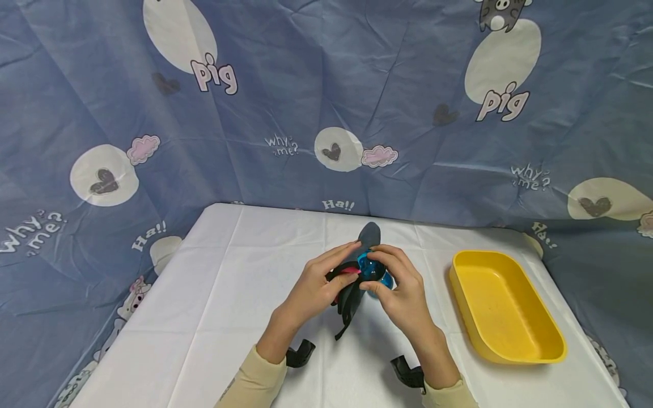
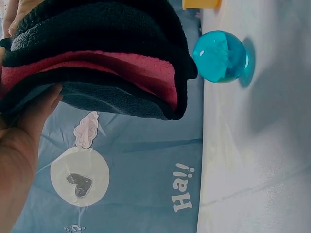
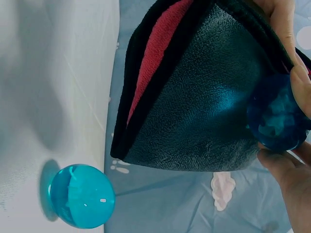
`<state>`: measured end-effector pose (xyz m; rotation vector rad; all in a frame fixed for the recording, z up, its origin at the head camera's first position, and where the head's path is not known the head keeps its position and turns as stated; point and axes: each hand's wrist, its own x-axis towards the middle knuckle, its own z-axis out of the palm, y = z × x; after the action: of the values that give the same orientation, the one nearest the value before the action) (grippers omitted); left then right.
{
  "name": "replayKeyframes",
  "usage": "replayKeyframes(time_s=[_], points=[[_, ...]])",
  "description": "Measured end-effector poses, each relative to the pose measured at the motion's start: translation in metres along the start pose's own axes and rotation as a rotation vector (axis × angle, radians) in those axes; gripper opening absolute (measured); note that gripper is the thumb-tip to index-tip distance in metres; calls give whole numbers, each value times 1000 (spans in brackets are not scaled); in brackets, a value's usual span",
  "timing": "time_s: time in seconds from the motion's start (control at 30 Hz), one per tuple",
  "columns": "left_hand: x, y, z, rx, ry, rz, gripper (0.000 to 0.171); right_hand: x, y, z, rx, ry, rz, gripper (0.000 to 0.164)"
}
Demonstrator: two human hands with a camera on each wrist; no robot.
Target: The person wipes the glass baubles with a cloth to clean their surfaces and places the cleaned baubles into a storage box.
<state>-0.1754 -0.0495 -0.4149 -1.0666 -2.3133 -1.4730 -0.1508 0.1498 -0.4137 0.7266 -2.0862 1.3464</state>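
A folded dark grey cloth (image 1: 369,235) with black edging and a pink-red inner side hangs above the table, gripped by my left hand (image 1: 321,286). Between the thumb and fingers of my right hand (image 1: 405,292) is a clear blue ball (image 3: 277,114), set against the cloth's grey face. Another clear blue ball (image 2: 221,56) rests on the white table, behind and below the held one in the head view. In the right wrist view that table ball (image 3: 82,196) stands apart from the cloth. Part of the left fingers is hidden by the cloth's folds.
To the right on the white-covered table (image 1: 245,294) stands a yellow tray (image 1: 505,311) with raised walls. A blue printed curtain (image 1: 285,107) hangs behind the table. Black curved pieces (image 1: 301,354) sit at both wrists.
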Motion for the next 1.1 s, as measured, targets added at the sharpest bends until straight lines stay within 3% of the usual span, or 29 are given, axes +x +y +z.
replayKeyframes(time_s=[0.47,1.1], points=[[-1,1,0,-13,-3,-15,57,0,-3,-1,54,-11,36,55],[-1,0,0,-19,1,13,57,-1,-1,0,69,17,45,57]])
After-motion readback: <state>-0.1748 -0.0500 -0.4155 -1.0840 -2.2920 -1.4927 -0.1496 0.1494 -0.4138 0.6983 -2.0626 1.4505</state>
